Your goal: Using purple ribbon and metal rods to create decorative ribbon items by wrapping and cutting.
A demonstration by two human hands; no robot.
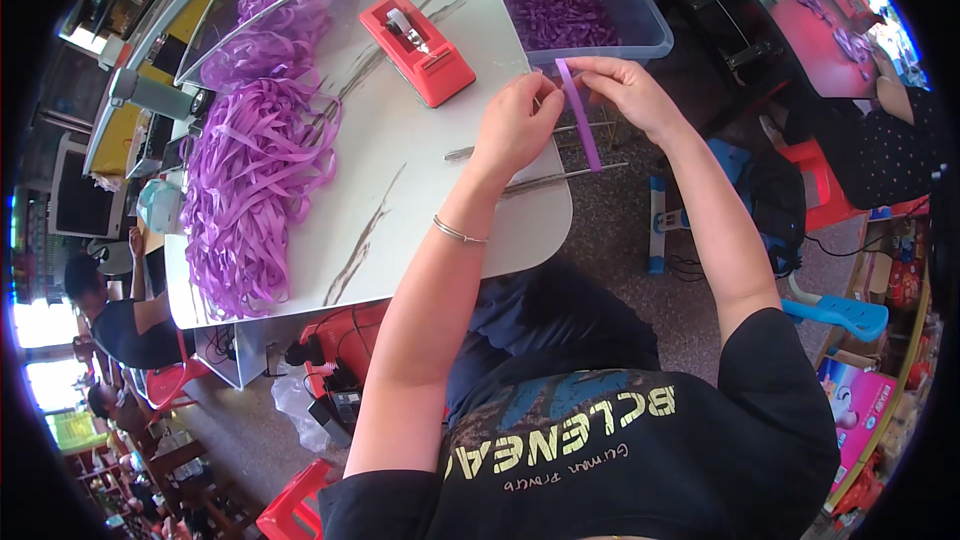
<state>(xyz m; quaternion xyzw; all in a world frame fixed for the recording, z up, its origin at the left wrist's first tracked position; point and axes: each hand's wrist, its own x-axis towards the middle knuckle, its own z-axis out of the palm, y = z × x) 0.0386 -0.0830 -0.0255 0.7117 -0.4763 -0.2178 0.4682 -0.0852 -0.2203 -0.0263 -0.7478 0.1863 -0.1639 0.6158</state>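
A short purple ribbon (581,125) hangs past the table's right edge, its upper end between my two hands. My right hand (632,92) is closed, thumb and fingertips pinching the ribbon near its top. Just left of it, my left hand (517,127) is closed in a pinch beside the ribbon; whatever its fingertips hold is too small to make out. Below the hands, thin metal rods (575,175) stick out over the table edge. A red tape dispenser (418,48) stands on the table, left of my left hand.
A large heap of purple ribbon (255,180) covers the left of the white marbled table (380,200). A clear plastic bin (645,35) of purple pieces stands beyond my hands. Other people sit at left and right. A red stool (295,502) is at lower left.
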